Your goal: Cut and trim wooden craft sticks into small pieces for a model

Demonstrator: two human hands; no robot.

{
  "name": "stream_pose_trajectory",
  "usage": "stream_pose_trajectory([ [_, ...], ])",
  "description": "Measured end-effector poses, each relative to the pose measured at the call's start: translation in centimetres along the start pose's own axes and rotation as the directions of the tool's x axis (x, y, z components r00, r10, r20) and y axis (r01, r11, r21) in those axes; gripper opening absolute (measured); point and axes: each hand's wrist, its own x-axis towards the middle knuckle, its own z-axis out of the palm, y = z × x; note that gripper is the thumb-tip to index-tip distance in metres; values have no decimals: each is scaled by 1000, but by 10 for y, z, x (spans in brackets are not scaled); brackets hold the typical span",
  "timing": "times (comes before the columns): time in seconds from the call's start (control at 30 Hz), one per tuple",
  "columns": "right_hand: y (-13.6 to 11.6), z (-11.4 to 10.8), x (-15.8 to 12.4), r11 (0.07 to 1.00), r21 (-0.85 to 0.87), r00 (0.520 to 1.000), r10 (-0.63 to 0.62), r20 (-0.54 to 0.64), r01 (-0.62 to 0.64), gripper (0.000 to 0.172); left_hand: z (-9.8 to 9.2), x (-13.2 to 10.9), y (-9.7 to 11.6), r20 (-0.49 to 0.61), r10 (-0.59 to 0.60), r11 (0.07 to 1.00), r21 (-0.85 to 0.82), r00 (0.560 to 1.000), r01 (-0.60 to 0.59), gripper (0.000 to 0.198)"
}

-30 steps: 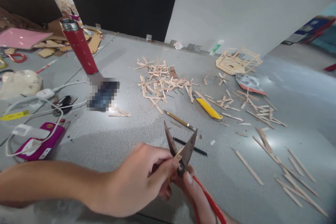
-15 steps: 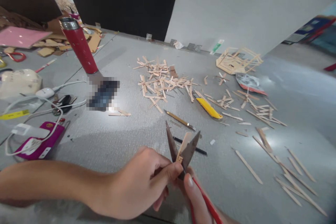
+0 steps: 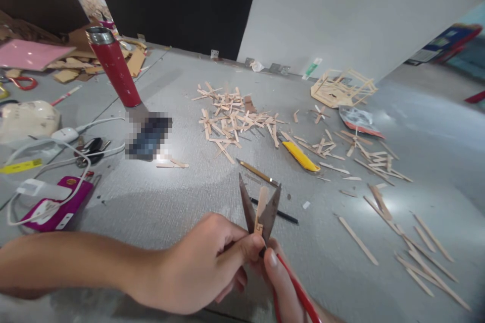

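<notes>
My left hand [image 3: 204, 267] pinches a flat wooden craft stick [image 3: 261, 204] between thumb and fingers, its rounded end pointing up and away from me. In my right hand [image 3: 286, 282] are red-handled scissors [image 3: 271, 212], their two metal blades spread apart with the stick between them near the pivot. The two hands are close together, thumbs almost touching. Just beyond the blade tips lie a thin gold-coloured craft knife [image 3: 259, 171] and a black pen-like rod [image 3: 286, 217]. My right fingers are partly hidden under the handles.
A pile of wooden sticks [image 3: 235, 116] lies mid-table, with a yellow box cutter [image 3: 301, 156] to its right. Cut strips [image 3: 420, 257] are scattered at right, below a wooden frame model [image 3: 343, 88]. A red bottle [image 3: 115, 68], a blurred-out dark object [image 3: 149, 136] and a purple power strip [image 3: 62, 204] stand left.
The scissor blades have closed slightly, the right blade moving left toward the stick. The stick has turned a little more upright. My left hand has barely moved.
</notes>
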Motion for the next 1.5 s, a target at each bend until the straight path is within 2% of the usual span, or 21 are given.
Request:
stream_pose_trajectory([
  [0.1, -10, -18, -4, 1000, -5, 998, 22, 50, -22, 53, 0, 1, 0, 6, 25, 1000, 3, 1000, -25, 62],
  [0.17, -15, -21, -5, 1000, 12, 1000, 20, 14, -20, 52, 0, 1, 1, 3, 59, 998, 9, 998, -59, 63],
  [0.4, -22, -2, -4, 996, -28, 991, 81, -106, -84, 56, -2, 2, -1, -58, 171, 985, -21, 984, -172, 61],
  [0.57, -28, -7, -8, 992, -57, 982, 104, -160, -115, 45, -1, 6, -5, -93, 219, 969, -96, 971, -227, 63],
  [0.73, -22, -9, -19, 982, -95, 964, 140, -225, -165, 47, -3, 10, -8, -181, 272, 926, -217, 945, -308, 58],
  [0.83, -14, -9, -24, 977, -112, 954, 146, -263, -180, 45, -7, 12, -5, -192, 286, 897, -292, 939, -332, 56],
  [0.97, -8, -14, -22, 988, -73, 924, 101, -368, -137, 40, -10, 13, 1, -206, 325, 899, -234, 923, -369, 57],
  [1.07, -7, -21, -17, 996, -36, 902, 53, -429, -76, 36, -11, 12, 2, -186, 315, 932, -125, 931, -340, 56],
  [1.2, -7, -28, -13, 999, -17, 861, -32, -508, 27, 35, -11, 13, -2, -63, 228, 971, -65, 972, -232, 58],
  [1.3, -8, -29, -13, 997, -34, 835, -78, -545, 71, 35, -11, 16, -7, 15, 168, 985, -48, 986, -167, 59],
  [1.5, -13, -22, -7, 993, 107, 843, 17, -538, 48, 26, -10, 17, -8, 51, 142, 990, -16, 989, -141, 59],
])
